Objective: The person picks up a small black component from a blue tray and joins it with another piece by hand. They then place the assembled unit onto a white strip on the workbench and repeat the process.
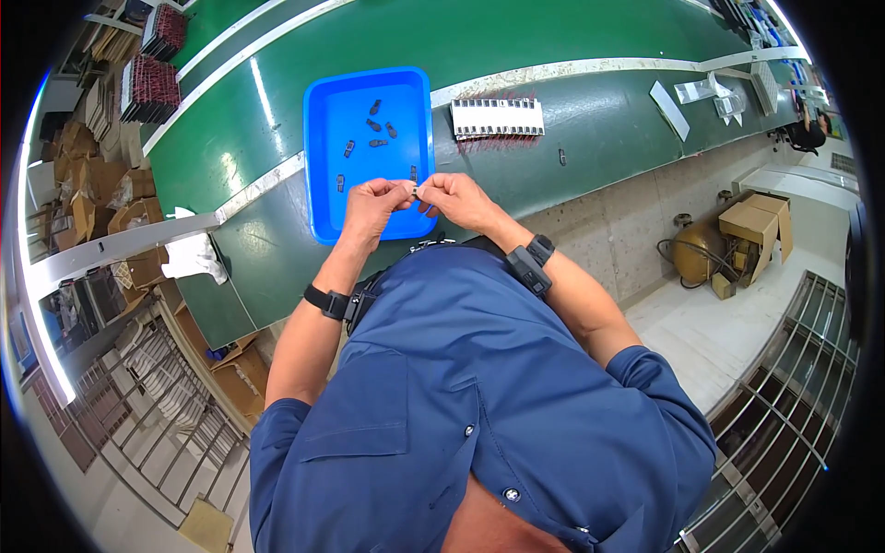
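Over the near right part of a blue plastic tray (318, 207), my two hands meet fingertip to fingertip. My left hand (376, 205) and my right hand (458, 200) both pinch one small dark part (414, 192), mostly covered by the fingers, so its exact kind does not show. Several small black parts (378, 143) of oblong shape lie scattered in the tray, one of them (413, 172) just beyond my fingertips. To the tray's right, a white slotted rack (498, 118) has thin dark red wires sticking out along both long sides.
The green bench (590, 147) carries a lone small dark part (562, 157), a white sheet (670, 111) and clear plastic bags (724, 100). Wired racks (150, 89) are stacked at far left, near cardboard boxes (88, 184). A brass-coloured tank (693, 253) stands on the right floor.
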Action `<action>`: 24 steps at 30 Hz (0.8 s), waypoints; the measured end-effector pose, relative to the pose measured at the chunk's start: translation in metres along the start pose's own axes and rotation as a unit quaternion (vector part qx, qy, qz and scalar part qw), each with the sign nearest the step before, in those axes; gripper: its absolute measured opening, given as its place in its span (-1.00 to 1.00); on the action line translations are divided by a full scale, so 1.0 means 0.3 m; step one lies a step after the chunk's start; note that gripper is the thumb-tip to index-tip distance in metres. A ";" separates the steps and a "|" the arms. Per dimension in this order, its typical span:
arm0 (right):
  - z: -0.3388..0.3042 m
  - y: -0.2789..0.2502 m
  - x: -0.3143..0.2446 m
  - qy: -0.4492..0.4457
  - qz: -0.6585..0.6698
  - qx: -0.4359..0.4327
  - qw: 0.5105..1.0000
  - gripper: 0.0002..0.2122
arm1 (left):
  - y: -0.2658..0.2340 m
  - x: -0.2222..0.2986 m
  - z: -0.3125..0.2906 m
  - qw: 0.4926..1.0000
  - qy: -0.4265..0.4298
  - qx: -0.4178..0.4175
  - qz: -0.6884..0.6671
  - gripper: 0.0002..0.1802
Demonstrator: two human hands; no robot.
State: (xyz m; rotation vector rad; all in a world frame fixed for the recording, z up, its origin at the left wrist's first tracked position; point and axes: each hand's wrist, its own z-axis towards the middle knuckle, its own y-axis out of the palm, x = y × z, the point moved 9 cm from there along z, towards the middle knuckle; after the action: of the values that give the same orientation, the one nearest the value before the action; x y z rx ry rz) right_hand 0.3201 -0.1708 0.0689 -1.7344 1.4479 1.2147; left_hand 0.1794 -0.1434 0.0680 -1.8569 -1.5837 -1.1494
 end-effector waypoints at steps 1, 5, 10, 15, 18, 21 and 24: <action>0.000 -0.007 0.007 0.001 -0.005 0.003 1.000 -0.71 | 0.016 0.003 0.001 1.000 0.007 -0.006 0.003 -0.78; 0.032 0.011 0.023 -0.025 -0.026 0.013 0.999 -0.75 | 0.000 -0.004 0.017 0.998 0.001 -0.015 0.065 -0.81; -0.009 -0.095 -0.003 -0.034 -0.040 0.040 0.998 -0.73 | 0.082 -0.002 0.042 0.999 -0.002 0.003 0.033 -0.79; -0.016 -0.095 -0.024 -0.035 -0.041 0.041 0.998 -0.72 | 0.072 -0.001 0.037 1.000 0.005 0.013 -0.002 -0.86; -0.003 -0.079 0.006 -0.030 -0.013 0.027 0.999 -0.73 | 0.065 0.007 0.030 0.998 -0.008 0.019 -0.059 -0.90; 0.010 -0.075 0.041 -0.030 0.035 0.011 0.999 -0.72 | 0.080 0.019 0.030 0.995 -0.012 0.010 -0.096 -0.94; -0.004 -0.084 0.044 -0.019 0.054 0.015 0.998 -0.72 | 0.091 0.020 0.034 0.995 -0.007 -0.004 -0.102 -0.96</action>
State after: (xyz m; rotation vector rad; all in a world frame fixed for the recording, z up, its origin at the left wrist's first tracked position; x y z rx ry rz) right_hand 0.3447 -0.1713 0.0545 -1.6224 1.5456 1.2682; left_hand 0.2084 -0.1388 0.0720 -1.7413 -1.8135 -1.2326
